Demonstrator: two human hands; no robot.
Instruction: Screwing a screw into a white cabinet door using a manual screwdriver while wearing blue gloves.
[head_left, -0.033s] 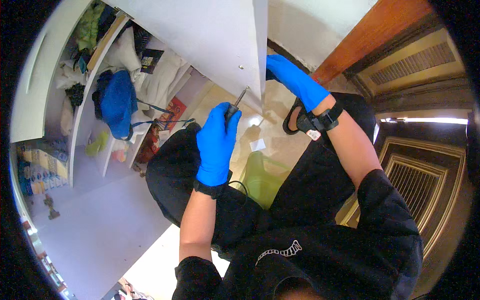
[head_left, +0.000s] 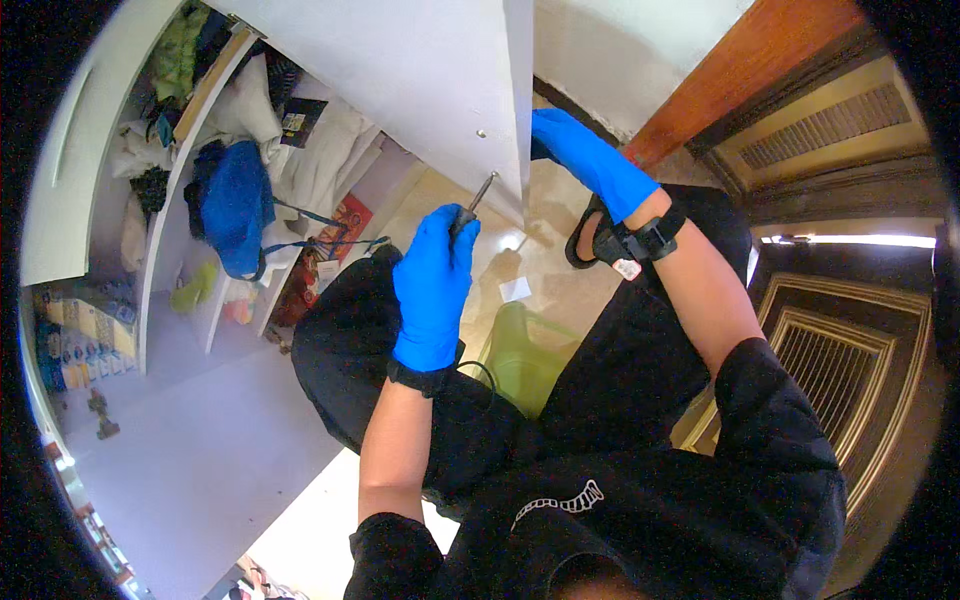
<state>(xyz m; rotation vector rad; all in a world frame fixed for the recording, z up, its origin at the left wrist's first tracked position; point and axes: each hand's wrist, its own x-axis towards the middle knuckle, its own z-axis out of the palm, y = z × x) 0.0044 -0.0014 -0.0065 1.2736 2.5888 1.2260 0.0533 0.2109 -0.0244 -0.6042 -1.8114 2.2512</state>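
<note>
My blue-gloved left hand point(head_left: 432, 285) is closed on the dark handle of a screwdriver point(head_left: 463, 222), whose metal tip touches a small screw point(head_left: 495, 175) low on a white door panel point(head_left: 420, 70). A second fitting point(head_left: 481, 134) sits higher on the panel. My gloved right hand point(head_left: 590, 165) reaches to the panel's outer edge, where its fingertips disappear behind it, so what they hold is hidden.
A white cabinet point(head_left: 150, 470) holds clothes point(head_left: 280, 110), a blue bag point(head_left: 235, 205) and small packages. A green stool point(head_left: 520, 360) stands between my black-trousered legs on the tiled floor point(head_left: 545, 205). To the right are a wooden frame point(head_left: 700, 80) and dark panelled doors point(head_left: 900, 300).
</note>
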